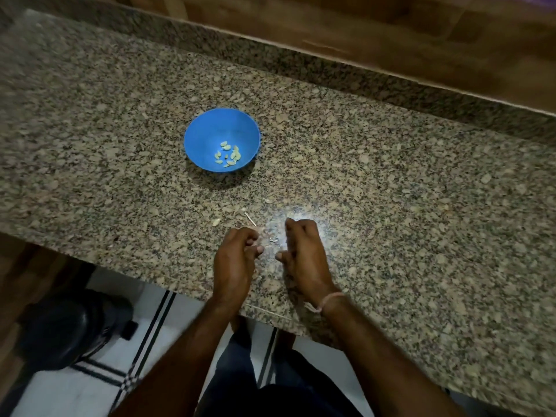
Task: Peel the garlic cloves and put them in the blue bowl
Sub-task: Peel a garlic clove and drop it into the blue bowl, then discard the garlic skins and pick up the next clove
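Though beyond both grips, bowl ahead.

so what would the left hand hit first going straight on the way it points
Probably the thin peel scrap just ahead of the left hand on the counter; past it, maybe the blue bowl.

granite counter; blk object on white tile floor below.
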`<state>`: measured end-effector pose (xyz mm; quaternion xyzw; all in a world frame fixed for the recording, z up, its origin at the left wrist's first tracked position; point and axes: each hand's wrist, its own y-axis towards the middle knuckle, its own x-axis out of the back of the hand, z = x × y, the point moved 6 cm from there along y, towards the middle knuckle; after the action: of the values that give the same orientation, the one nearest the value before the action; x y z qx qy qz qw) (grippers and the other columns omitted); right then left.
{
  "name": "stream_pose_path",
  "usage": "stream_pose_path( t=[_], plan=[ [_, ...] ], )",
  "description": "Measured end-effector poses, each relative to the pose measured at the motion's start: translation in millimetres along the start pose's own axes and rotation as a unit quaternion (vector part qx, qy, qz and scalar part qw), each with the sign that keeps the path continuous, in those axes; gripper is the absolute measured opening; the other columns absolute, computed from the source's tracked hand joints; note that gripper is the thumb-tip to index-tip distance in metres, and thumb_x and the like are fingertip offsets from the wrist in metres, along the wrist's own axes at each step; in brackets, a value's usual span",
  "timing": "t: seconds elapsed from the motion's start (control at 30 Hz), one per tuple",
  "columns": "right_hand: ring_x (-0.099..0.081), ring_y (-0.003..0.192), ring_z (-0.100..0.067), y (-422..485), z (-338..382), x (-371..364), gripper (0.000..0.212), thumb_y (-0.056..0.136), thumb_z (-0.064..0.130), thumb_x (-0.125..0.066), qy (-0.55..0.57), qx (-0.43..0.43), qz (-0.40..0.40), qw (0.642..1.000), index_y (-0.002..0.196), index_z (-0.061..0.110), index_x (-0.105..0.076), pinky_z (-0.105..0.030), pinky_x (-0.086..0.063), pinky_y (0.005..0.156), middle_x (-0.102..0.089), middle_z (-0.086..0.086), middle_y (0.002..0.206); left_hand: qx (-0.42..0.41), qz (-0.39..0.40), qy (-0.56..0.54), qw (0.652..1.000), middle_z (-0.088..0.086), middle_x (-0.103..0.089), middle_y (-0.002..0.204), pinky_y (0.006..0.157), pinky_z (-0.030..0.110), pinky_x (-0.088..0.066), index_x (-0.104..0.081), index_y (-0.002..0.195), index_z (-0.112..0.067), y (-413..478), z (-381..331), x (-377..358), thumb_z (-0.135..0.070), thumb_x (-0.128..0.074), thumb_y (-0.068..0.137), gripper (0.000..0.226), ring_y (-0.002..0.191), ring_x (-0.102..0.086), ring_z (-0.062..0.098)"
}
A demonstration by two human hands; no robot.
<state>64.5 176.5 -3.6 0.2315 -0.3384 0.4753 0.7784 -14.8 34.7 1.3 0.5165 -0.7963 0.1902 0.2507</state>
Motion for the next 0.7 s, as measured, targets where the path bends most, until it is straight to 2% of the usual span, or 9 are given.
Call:
stream_pose_path(
  t=[0.1,0.2,0.27,0.33,0.4,0.47,0.57,0.63,0.7],
  plan=[
    [-0.053,0.104,-0.013,3.8,6.1,-8.1,0.015,0.107,0.027,-0.058,0.004,0.057,0.04,0.998,0.122,0.026,-0.057,-0.025,-0.056,0.087,-0.045,0.005,0.118,0.031,-0.034,-0.023,0.999,0.004,-0.065,0.103,0.071,0.003,-0.046,-0.071,0.103,-0.01,-7.5,11.2,6.4,0.002,-0.068,0.095,0.015,0.091,-0.061,-0.002],
    [-0.054,0.105,-0.017,6.4,18.8,-17.2,0.007,0.104,0.027,-0.062,0.011,0.089,0.048,0.995,0.111,0.026,-0.064,-0.042,-0.062,0.086,-0.049,0.005,0.115,0.07,-0.06,-0.043,0.995,0.0,-0.068,0.1,0.069,0.007,-0.048,-0.072,0.105,-0.014,-11.8,23.5,9.2,-0.003,-0.071,0.094,0.015,0.087,-0.064,0.006],
    [-0.051,0.107,-0.009,7.5,20.9,-27.4,0.015,0.101,0.012,-0.065,0.054,0.06,0.067,0.995,0.114,0.019,-0.067,-0.037,-0.059,0.086,-0.052,0.01,0.114,0.092,-0.079,-0.065,0.99,-0.003,-0.07,0.098,0.07,0.009,-0.049,-0.072,0.106,-0.016,-15.5,29.7,12.4,-0.006,-0.071,0.095,0.015,0.085,-0.065,0.006],
    [-0.053,0.104,-0.01,6.3,19.8,-30.8,0.016,0.096,0.004,-0.067,0.047,0.044,0.061,0.996,0.107,0.016,-0.068,-0.036,-0.057,0.083,-0.056,0.008,0.11,0.122,-0.09,-0.089,0.984,-0.007,-0.073,0.096,0.071,0.009,-0.05,-0.073,0.105,-0.018,-19.3,34.9,14.2,-0.008,-0.071,0.095,0.015,0.083,-0.066,-0.001],
    [-0.054,0.096,-0.015,5.5,25.1,-29.6,0.011,0.095,0.005,-0.068,0.003,0.07,0.042,0.997,0.098,0.016,-0.067,-0.036,-0.051,0.076,-0.059,0.005,0.102,0.162,-0.096,-0.113,0.976,-0.01,-0.074,0.097,0.074,0.013,-0.054,-0.074,0.104,-0.022,-21.7,40.9,14.0,-0.01,-0.071,0.096,0.015,0.083,-0.067,-0.005],
    [-0.051,0.09,-0.016,8.9,27.8,-26.5,0.009,0.097,0.01,-0.066,-0.035,0.083,0.041,0.995,0.092,0.017,-0.066,-0.035,-0.044,0.071,-0.06,0.004,0.096,0.209,-0.093,-0.154,0.961,-0.009,-0.075,0.094,0.076,0.026,-0.059,-0.074,0.103,-0.025,-22.4,46.8,11.9,-0.017,-0.07,0.097,0.012,0.084,-0.07,0.005],
    [-0.055,0.083,-0.017,17.8,28.4,-26.8,0.021,0.084,-0.003,-0.066,-0.032,0.044,0.05,0.997,0.083,0.018,-0.064,-0.033,-0.044,0.068,-0.061,0.005,0.086,0.289,-0.071,-0.308,0.903,0.001,-0.078,0.095,0.08,0.032,-0.06,-0.074,0.111,-0.018,-23.0,48.5,6.0,-0.024,-0.065,0.102,0.014,0.09,-0.074,0.016],
    [-0.066,0.078,-0.012,22.0,23.3,-25.9,0.022,0.086,-0.007,-0.068,0.096,-0.062,0.065,0.991,0.081,0.015,-0.07,-0.024,-0.051,0.067,-0.069,0.004,0.082,0.324,-0.038,-0.431,0.841,0.005,-0.078,0.108,0.089,0.03,-0.058,-0.071,0.116,-0.013,-19.3,39.3,-4.6,-0.025,-0.058,0.106,0.021,0.102,-0.075,0.016],
    [-0.074,0.078,-0.008,20.9,25.9,-27.1,0.011,0.091,0.001,-0.075,0.221,-0.132,0.096,0.961,0.086,0.011,-0.077,-0.022,-0.059,0.071,-0.077,0.001,0.083,0.358,-0.025,-0.543,0.759,0.009,-0.077,0.111,0.091,0.033,-0.057,-0.07,0.115,-0.008,-13.9,28.8,-15.0,-0.024,-0.055,0.106,0.024,0.105,-0.073,0.02]
  ],
)
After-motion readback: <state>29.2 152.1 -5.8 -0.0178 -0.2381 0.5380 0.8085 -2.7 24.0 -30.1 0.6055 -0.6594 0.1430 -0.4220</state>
